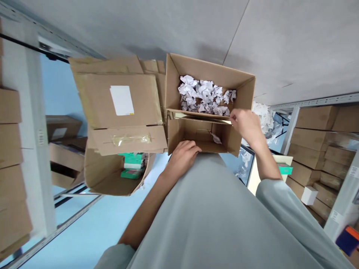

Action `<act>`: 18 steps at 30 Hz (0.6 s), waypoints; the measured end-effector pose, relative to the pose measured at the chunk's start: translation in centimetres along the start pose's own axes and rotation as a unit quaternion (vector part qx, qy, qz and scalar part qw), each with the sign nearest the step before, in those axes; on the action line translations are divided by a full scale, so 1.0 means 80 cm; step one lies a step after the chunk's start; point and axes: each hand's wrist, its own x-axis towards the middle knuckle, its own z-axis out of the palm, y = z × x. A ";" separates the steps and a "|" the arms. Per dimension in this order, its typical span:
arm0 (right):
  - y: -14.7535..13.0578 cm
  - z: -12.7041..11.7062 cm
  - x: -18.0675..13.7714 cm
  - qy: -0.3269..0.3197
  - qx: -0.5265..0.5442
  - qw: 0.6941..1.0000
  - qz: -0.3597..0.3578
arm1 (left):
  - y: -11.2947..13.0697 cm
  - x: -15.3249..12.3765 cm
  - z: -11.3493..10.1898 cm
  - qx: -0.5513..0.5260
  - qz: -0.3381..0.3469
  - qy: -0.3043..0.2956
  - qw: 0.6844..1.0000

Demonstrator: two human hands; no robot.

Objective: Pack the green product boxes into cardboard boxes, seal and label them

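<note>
A narrow open cardboard box (179,130) stands against my body, with a small pale scrap (215,138) inside it. My left hand (183,157) is closed over its near edge, fingers curled on the rim. Just beyond is a larger open cardboard box (215,65) holding crumpled white paper (204,91). My right hand (248,123) pinches cardboard where the two boxes meet at the right. Which box's edge lies between those fingertips, I cannot tell for sure.
Left of the boxes, flattened cardboard (95,101) bears a white label (122,100). Below it sits an open carton (106,175) with green-and-white packs (133,166). Shelves of stacked cartons (314,130) stand at right, more cartons (11,168) at left. A grey wall (294,45) rises behind.
</note>
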 end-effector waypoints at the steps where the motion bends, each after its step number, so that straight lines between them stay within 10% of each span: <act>1: 0.004 0.004 0.032 -0.003 -0.007 1.000 -0.010 | 0.001 0.000 0.000 0.000 0.000 0.002 1.000; 9: 0.003 0.096 0.216 -0.222 -0.123 0.966 -0.047 | 0.009 -0.009 0.008 0.005 -0.029 0.021 0.999; 13: 0.013 0.102 0.209 -0.187 -0.139 0.969 -0.081 | 0.010 -0.015 0.014 -0.009 -0.038 0.040 0.998; 18: 0.038 0.030 0.130 -0.036 -0.071 0.996 -0.048 | 0.009 -0.014 0.013 -0.023 -0.031 0.045 0.998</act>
